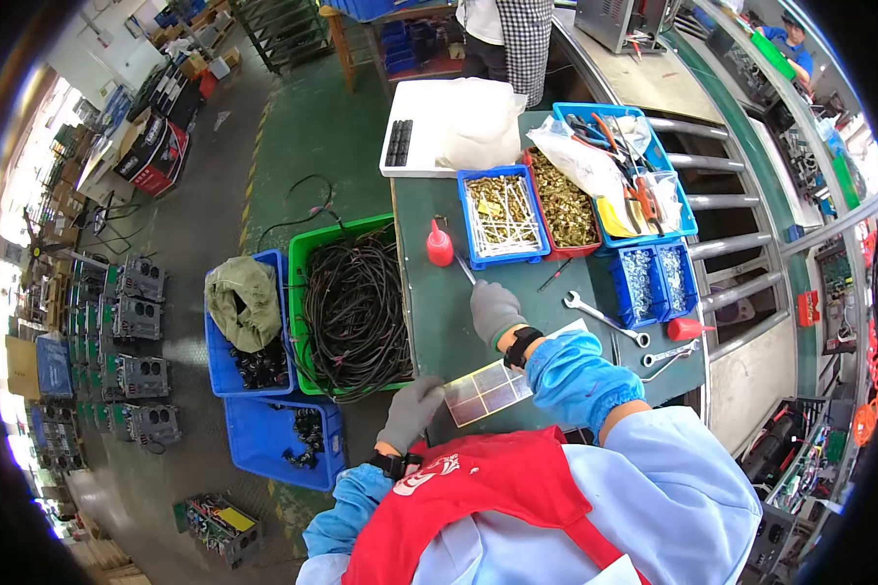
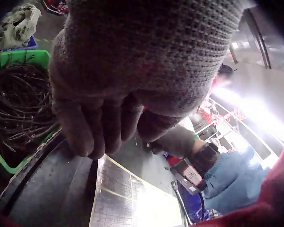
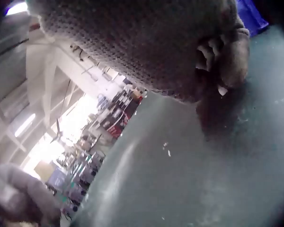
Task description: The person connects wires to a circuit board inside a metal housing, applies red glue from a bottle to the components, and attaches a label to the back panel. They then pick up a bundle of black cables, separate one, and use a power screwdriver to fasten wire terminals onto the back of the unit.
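Note:
My gloved right hand (image 1: 496,310) is over the green worktable, its fingers curled round the near end of a slim pale metal tool (image 1: 466,269). The tool points toward a red squeeze bottle (image 1: 440,244) and a blue bin of bolts (image 1: 503,216). In the right wrist view a small pale tip shows under the curled fingers (image 3: 234,61); the glove hides the rest. My gloved left hand (image 1: 413,414) is at the table's left edge, fingers loosely bent. Its fingertips are right at the corner of a gridded printed sheet (image 1: 483,394), which lies flat before me.
Wrenches (image 1: 605,319) and another red bottle (image 1: 686,329) lie at the right. Behind stand a red bin of brass fittings (image 1: 564,205), a blue tool tray (image 1: 688,219) and small screw bins (image 1: 642,285). A green crate of black cables (image 1: 356,312) stands left of the table.

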The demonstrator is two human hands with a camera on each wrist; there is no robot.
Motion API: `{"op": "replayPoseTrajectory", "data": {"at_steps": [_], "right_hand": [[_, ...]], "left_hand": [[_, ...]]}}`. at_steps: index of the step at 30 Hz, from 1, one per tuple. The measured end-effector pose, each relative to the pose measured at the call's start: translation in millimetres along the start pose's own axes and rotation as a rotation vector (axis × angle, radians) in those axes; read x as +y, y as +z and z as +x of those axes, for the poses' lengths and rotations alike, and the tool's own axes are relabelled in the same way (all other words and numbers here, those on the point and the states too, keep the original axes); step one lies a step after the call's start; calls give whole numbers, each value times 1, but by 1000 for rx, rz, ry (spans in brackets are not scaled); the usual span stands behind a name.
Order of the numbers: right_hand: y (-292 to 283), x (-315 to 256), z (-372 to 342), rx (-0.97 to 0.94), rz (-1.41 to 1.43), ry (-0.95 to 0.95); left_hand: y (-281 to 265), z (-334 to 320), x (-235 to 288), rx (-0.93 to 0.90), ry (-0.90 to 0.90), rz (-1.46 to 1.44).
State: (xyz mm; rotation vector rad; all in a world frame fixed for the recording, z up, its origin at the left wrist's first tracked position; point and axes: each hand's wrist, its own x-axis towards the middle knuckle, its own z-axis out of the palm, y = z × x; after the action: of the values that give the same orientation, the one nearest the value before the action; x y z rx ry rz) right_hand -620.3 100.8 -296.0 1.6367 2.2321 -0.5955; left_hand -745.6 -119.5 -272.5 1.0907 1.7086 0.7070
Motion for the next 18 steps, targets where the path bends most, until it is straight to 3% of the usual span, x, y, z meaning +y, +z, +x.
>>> {"op": "replayPoseTrajectory", "data": {"at_steps": [5,8,11,15,18], "right_hand": [[4,3,-11,-26,16,21],[-3,14,-16,-16,42,-83],[-9,29,-35,20,152,-144],[-27,41,-73,113,343,-142],[-48,59,-67,358,497,-152]], "left_hand": [[-3,-4,4,7,34,21],[-10,-11,12,-75,-138,-41],[-10,-16,1,-24,-10,-12],[-7,-25,-20,69,25,-37],[-8,-29,-23,60,15,-3]]}}
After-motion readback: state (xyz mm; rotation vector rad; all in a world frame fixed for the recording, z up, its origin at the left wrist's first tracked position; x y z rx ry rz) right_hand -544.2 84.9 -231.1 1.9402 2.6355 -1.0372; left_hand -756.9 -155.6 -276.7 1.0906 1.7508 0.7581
